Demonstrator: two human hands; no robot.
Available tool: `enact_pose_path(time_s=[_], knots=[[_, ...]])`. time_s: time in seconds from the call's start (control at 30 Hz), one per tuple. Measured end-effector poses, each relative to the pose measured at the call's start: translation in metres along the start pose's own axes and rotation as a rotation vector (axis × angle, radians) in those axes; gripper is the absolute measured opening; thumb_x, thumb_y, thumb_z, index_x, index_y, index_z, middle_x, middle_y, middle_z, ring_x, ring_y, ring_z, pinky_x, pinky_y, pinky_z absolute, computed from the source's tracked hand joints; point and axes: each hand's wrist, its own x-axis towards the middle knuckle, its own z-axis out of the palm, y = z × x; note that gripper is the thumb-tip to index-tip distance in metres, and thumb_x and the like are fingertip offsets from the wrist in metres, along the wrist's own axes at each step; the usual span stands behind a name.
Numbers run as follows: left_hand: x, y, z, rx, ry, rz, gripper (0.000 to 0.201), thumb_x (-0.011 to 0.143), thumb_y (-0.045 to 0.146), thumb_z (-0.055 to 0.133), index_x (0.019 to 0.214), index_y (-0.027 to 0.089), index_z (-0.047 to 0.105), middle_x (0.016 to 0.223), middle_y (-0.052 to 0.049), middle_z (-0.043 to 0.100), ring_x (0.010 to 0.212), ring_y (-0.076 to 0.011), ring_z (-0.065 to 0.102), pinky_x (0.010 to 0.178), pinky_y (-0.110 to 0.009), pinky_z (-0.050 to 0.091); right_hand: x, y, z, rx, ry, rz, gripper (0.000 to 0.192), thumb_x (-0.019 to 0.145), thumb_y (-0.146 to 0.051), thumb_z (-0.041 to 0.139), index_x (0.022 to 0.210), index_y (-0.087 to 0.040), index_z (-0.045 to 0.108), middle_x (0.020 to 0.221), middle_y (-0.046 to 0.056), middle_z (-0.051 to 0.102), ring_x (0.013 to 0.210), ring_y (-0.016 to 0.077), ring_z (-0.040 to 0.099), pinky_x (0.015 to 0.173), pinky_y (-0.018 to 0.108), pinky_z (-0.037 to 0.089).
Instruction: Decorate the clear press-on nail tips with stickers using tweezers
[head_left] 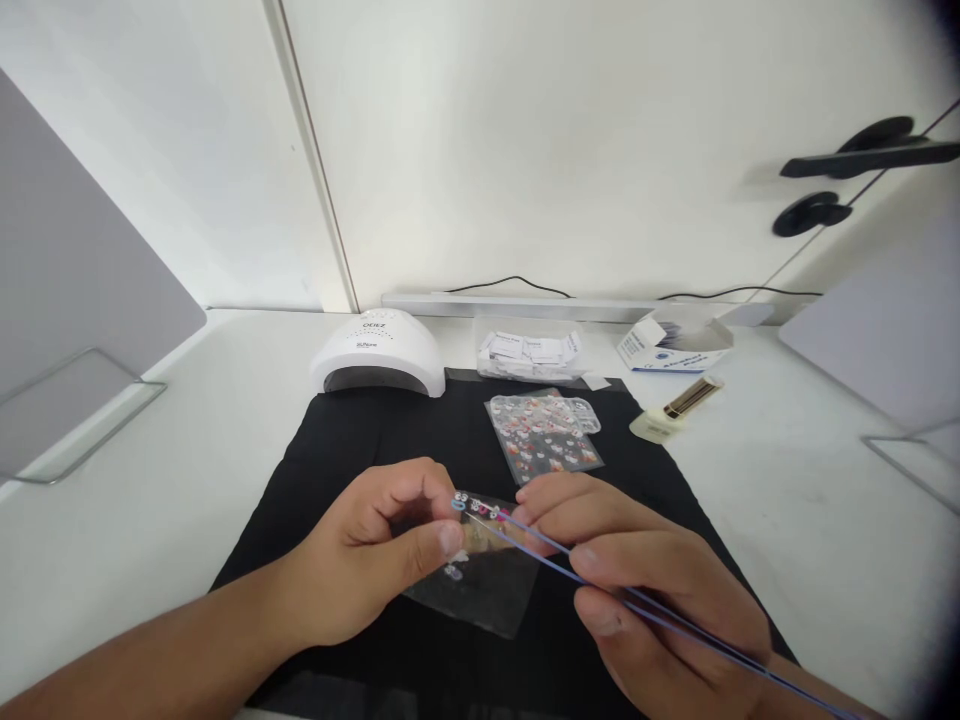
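A small clear sticker sheet (pixel 480 560) is pinched at its edge by the left hand (pixel 375 570) above the black mat (pixel 360 440). The right hand (pixel 645 590) grips thin blue tweezers (pixel 600 590), tips on the sheet. Beyond lie a second sticker sheet (pixel 544 432) and a white nail lamp (pixel 379 352) on the worktop (pixel 187 470).

- Your left hand (pixel 375 560) comes in from lower left, fingers curled, thumb pressed toward the forefinger in a pinch.
- Your right hand (pixel 637 590) sits close opposite, fingers bunched in a pen-like grip.
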Motion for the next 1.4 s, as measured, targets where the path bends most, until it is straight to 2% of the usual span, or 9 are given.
enact_pose_path(time_s=[0.17, 0.33, 0.5, 0.57, 0.67, 0.8, 0.9, 1.13, 1.4], knots=[[0.0006, -0.0005, 0.0007, 0.043, -0.01, 0.051, 0.024, 0.093, 0.032, 0.065, 0.077, 0.018, 0.053, 0.069, 0.002, 0.05, 0.058, -0.0093, 0.041, 0.053, -0.023, 0.032, -0.0022, 0.0011, 0.0011, 0.034, 0.018, 0.023, 0.036, 0.082, -0.005, 0.058, 0.112, -0.024, 0.064, 0.086, 0.008, 0.072, 0.082, 0.0246, 0.071, 0.079, 0.049, 0.063], [-0.0002, -0.0033, 0.0002, 0.088, 0.022, 0.171, 0.011, 0.092, 0.02, 0.066, 0.089, 0.022, 0.055, 0.078, 0.002, 0.055, 0.068, -0.0097, 0.05, 0.063, -0.022, 0.042, -0.004, 0.0002, 0.0015, 0.075, 0.023, 0.042, 0.034, 0.085, -0.006, 0.057, 0.114, -0.024, 0.064, 0.087, 0.009, 0.073, 0.082, 0.0246, 0.071, 0.079, 0.049, 0.063], [-0.0015, -0.0089, 0.002, 0.033, 0.071, 0.291, 0.042, 0.087, 0.007, 0.068, 0.116, 0.033, 0.053, 0.081, 0.005, 0.057, 0.069, -0.0083, 0.054, 0.062, -0.018, 0.047, -0.0052, -0.0002, 0.0011, 0.105, 0.026, 0.048, 0.031, 0.089, -0.011, 0.055, 0.115, -0.024, 0.064, 0.088, 0.009, 0.072, 0.082, 0.0245, 0.071, 0.079, 0.049, 0.063], [-0.0016, -0.0095, 0.003, 0.05, 0.082, 0.341, 0.049, 0.086, 0.004, 0.068, 0.121, 0.035, 0.053, 0.081, 0.005, 0.057, 0.069, -0.0081, 0.055, 0.064, -0.018, 0.048, -0.0052, 0.0002, 0.0016, 0.117, 0.036, 0.055, 0.028, 0.091, -0.013, 0.054, 0.115, -0.024, 0.064, 0.086, 0.009, 0.071, 0.081, 0.0244, 0.07, 0.078, 0.049, 0.062], [-0.0018, -0.0076, 0.0038, 0.086, 0.107, 0.381, 0.048, 0.085, 0.002, 0.067, 0.119, 0.034, 0.058, 0.082, 0.004, 0.058, 0.071, -0.0078, 0.057, 0.066, -0.017, 0.05, -0.0052, 0.0008, 0.0033, 0.14, 0.053, 0.073, 0.026, 0.093, -0.015, 0.053, 0.114, -0.024, 0.065, 0.087, 0.009, 0.071, 0.081, 0.0245, 0.071, 0.078, 0.049, 0.062], [-0.0015, -0.0037, 0.0041, 0.138, 0.148, 0.379, 0.037, 0.081, 0.002, 0.071, 0.107, 0.029, 0.065, 0.087, 0.003, 0.06, 0.07, -0.0062, 0.057, 0.065, -0.014, 0.051, -0.0068, 0.0014, 0.0061, 0.172, 0.08, 0.077, 0.026, 0.093, -0.015, 0.054, 0.114, -0.023, 0.066, 0.086, 0.009, 0.071, 0.082, 0.0245, 0.07, 0.077, 0.048, 0.062], [-0.0005, -0.0024, 0.0043, 0.128, 0.162, 0.339, 0.034, 0.081, 0.003, 0.072, 0.105, 0.026, 0.064, 0.083, 0.004, 0.06, 0.068, -0.0061, 0.058, 0.064, -0.013, 0.051, -0.0088, 0.003, 0.0076, 0.205, 0.103, 0.069, 0.027, 0.092, -0.013, 0.054, 0.114, -0.021, 0.067, 0.087, 0.009, 0.071, 0.082, 0.0242, 0.07, 0.077, 0.049, 0.061], [0.0, -0.0014, 0.0046, 0.154, 0.155, 0.354, 0.027, 0.083, 0.003, 0.071, 0.1, 0.023, 0.064, 0.081, 0.004, 0.057, 0.072, -0.0066, 0.055, 0.067, -0.014, 0.049, -0.0089, 0.0057, 0.0093, 0.253, 0.121, 0.041, 0.035, 0.084, -0.004, 0.055, 0.115, -0.017, 0.066, 0.09, 0.01, 0.07, 0.084, 0.0249, 0.07, 0.076, 0.049, 0.061], [-0.0001, -0.0018, 0.0028, 0.189, 0.116, 0.369, 0.021, 0.088, 0.005, 0.067, 0.098, 0.023, 0.06, 0.084, 0.002, 0.057, 0.073, -0.0078, 0.052, 0.066, -0.018, 0.046, -0.0044, 0.0007, 0.0076, 0.255, 0.079, 0.045, 0.037, 0.083, -0.004, 0.053, 0.115, -0.018, 0.066, 0.089, 0.01, 0.07, 0.08, 0.0245, 0.069, 0.073, 0.049, 0.061]])
